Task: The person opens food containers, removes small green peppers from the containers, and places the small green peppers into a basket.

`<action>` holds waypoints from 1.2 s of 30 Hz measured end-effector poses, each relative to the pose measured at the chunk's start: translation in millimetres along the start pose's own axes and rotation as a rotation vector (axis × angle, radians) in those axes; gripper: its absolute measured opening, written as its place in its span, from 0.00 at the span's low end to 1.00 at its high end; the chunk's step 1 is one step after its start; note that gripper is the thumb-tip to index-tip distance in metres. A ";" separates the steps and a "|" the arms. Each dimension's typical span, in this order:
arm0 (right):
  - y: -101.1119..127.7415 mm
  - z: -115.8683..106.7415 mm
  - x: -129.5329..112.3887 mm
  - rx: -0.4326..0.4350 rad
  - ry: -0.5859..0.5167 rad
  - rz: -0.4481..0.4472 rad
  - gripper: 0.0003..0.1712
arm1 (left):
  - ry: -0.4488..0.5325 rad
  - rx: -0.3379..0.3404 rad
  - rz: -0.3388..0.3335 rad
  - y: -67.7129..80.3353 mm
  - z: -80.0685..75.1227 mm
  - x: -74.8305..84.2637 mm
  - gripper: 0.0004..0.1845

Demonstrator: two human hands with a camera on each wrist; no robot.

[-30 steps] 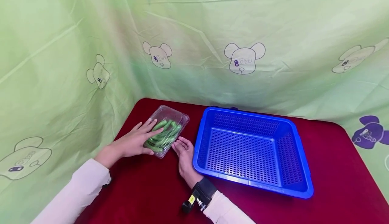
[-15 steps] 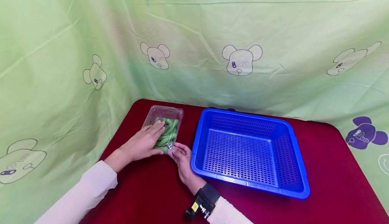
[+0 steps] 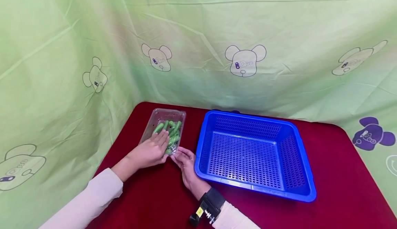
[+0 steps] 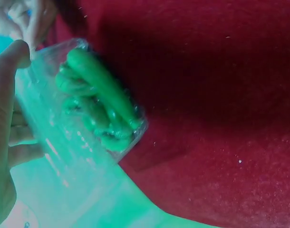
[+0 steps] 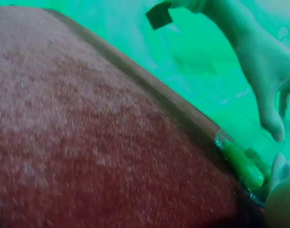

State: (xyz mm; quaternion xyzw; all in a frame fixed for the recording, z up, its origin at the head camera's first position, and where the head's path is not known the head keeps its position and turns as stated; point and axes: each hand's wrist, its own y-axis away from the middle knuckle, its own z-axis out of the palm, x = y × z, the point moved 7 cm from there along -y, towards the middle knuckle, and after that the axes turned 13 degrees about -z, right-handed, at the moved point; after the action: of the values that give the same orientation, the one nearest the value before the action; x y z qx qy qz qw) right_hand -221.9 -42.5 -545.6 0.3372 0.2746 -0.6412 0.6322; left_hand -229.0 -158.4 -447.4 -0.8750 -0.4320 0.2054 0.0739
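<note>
Clear plastic clamshell box [image 3: 163,128] of green cucumbers [image 3: 172,135] lies flat on the red desk [image 3: 149,194], near the desk's far left corner, lid closed. Left hand [image 3: 152,150] rests on top of the box's near end, grip spread, fingers straight and pressing on the lid; left wrist view shows thumb [image 4: 12,57] against the lid edge. Right hand [image 3: 185,160] sits at the box's near right corner, fingertips [image 3: 177,153] touching the rim; cannot tell if they pinch it, grip looks loosely curled. Black wrist strap [image 3: 208,201] on the right forearm. Blue perforated basket [image 3: 297,173] stands just beside the box toward the desk's right, apart from it, nothing inside. Green bear-print cloth [image 3: 245,60] hangs behind the far edge.
</note>
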 end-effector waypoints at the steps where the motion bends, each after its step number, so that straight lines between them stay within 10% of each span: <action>1: 0.5 0.3 0.1 0.005 0.001 0.000 0.25 | -0.035 0.028 0.013 1.2 1.2 3.1 0.32; 8: -0.5 0.3 0.0 0.056 0.020 0.000 0.24 | -0.117 0.231 0.048 10.1 8.2 14.6 0.29; 18: -3.7 2.4 -3.0 0.112 0.054 -0.018 0.23 | -0.177 0.347 0.086 13.1 14.5 17.5 0.32; 23: -1.8 0.0 -3.8 0.131 0.076 -0.024 0.23 | -0.058 0.418 0.037 10.9 7.8 13.2 0.28; 27: 2.8 -4.6 -6.3 0.172 0.059 -0.046 0.20 | 0.242 0.470 -0.183 9.9 -7.9 -14.1 0.26; 36: 13.8 -8.6 -9.8 0.187 0.017 -0.128 0.15 | 0.951 0.592 -1.160 59.0 -0.2 -91.3 0.24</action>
State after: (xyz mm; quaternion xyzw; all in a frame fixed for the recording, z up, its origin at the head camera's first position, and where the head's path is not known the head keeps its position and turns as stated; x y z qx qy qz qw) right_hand -207.7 -30.4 -542.3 0.3819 0.2401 -0.7002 0.5534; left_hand -235.6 -266.5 -438.2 -0.4493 -0.6675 -0.1540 0.5734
